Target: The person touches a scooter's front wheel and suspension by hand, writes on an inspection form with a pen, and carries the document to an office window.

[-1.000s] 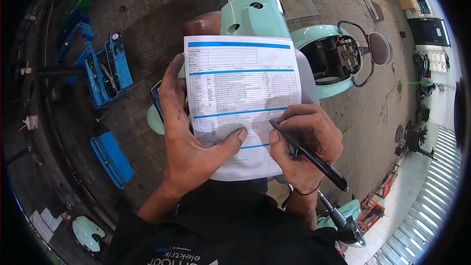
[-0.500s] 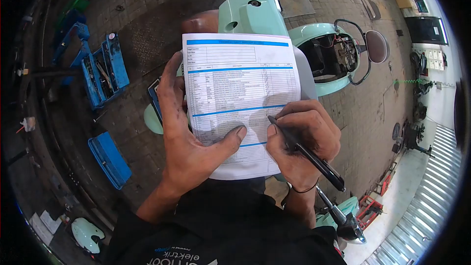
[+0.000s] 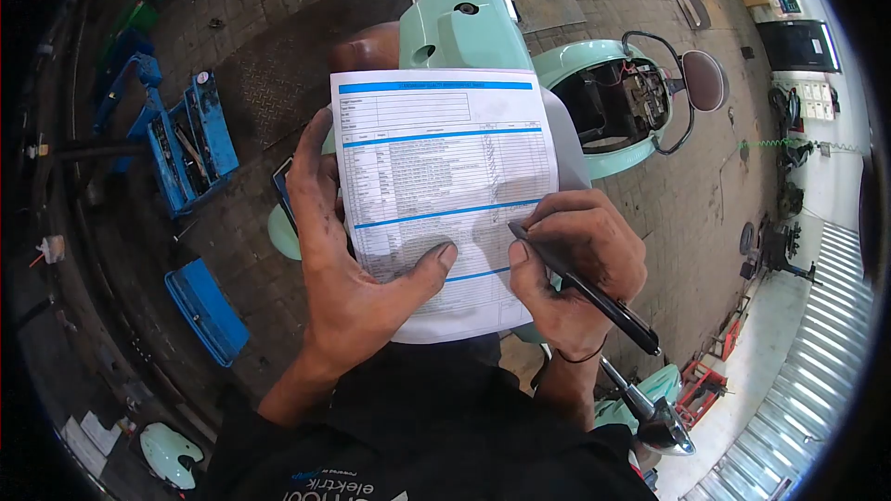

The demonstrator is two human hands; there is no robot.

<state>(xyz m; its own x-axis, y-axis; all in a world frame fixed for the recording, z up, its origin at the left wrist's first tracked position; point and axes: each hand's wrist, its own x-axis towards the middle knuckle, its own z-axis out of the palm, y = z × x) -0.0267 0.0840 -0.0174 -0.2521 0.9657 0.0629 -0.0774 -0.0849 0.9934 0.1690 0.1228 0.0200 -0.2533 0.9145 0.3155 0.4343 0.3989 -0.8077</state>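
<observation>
A printed checklist sheet [image 3: 445, 167] with blue header bars and table rows lies in front of me, a column of small pen marks running down its right part. My left hand [image 3: 357, 288] grips the sheet from the left side, thumb pressed on its face and fingers around the edge and behind. Pinched in my right hand [image 3: 589, 264] is a black pen [image 3: 613, 311], its tip close to the marked column. I cannot tell whether the tip touches the paper. Part of the sheet's lower right is covered by the right hand.
Beyond the sheet stands a mint-green scooter [image 3: 464, 28] with an open front housing [image 3: 617, 107] showing wiring, and a round mirror [image 3: 704, 81]. On the left floor sit an open blue toolbox [image 3: 200, 144] and a blue tray [image 3: 206, 311]. A mint helmet [image 3: 170, 455] lies lower left.
The sheet and my left hand have shifted slightly left in view. The pen tip has moved a little relative to the sheet, and another small mark seems to show below the middle blue bar.
</observation>
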